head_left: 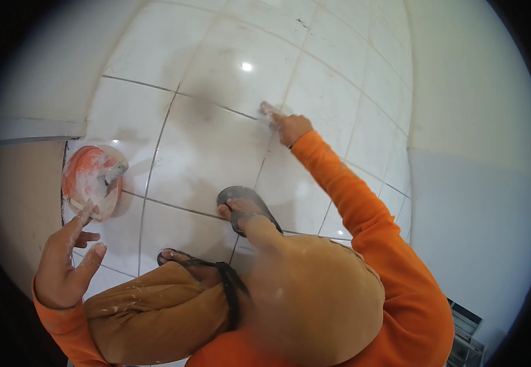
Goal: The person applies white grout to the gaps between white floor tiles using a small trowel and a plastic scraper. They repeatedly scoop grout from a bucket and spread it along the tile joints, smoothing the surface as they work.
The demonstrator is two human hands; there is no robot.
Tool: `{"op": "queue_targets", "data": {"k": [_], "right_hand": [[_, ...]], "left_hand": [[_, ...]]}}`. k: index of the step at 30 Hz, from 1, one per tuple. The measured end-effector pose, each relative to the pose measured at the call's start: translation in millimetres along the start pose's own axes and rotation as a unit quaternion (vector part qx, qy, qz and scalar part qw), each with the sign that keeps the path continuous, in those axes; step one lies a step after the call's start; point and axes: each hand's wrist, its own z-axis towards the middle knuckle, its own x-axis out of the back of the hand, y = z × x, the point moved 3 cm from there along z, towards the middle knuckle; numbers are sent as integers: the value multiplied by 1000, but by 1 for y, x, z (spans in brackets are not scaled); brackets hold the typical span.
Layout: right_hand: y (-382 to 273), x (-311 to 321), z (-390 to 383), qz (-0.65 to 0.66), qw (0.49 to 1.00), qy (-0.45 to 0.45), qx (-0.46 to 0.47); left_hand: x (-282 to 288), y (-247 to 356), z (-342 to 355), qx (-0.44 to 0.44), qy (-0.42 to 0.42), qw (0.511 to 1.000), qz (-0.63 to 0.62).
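Reaching out with the right hand to a dark tile joint

From where I'm standing, the joint runs across the white floor tiles ahead of the crouched person, and the right hand is at its right end. Its fingers are bunched, with a pale pinkish tip poking out in front; I can't tell whether that is a finger or a held piece, so its grip is unclear to me. Farther up the floor the joints look pale, while those nearer the feet are dark.

Over on the left, just beside the wall, sits an orange tub smeared with white paste, a coated tool handle leaning in it. The left hand has its thumb and fingers apart, the foremost fingertips right at the tub's near rim, white flecks on the skin.

Between them are black sandals and loose brown trousers. An orange sleeve covers the outstretched arm. A metal-framed object stands behind, at lower right.
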Motion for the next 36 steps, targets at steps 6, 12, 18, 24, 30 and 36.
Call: {"op": "queue_targets", "data": {"k": [6,12,18,24,30,36], "right_hand": [[-2,-9,-54,13,998,-56,40],[55,-29,-87,-36,974,9,225],[79,-31,-121,-36,971,-55,231],[41,11,-84,91,995,-43,-18],[-30,-20,-49,73,996,16,51],[-70,-44,-149,102,980,-74,156]], "left_hand": [[-5,13,7,7,-2,1000,30],[-3,5,5,-10,5,999,41],[3,5,-6,48,22,998,29],[9,-5,-18,41,34,998,40],[3,6,0,38,-3,999,13],[8,4,-7,61,6,998,22]]}}
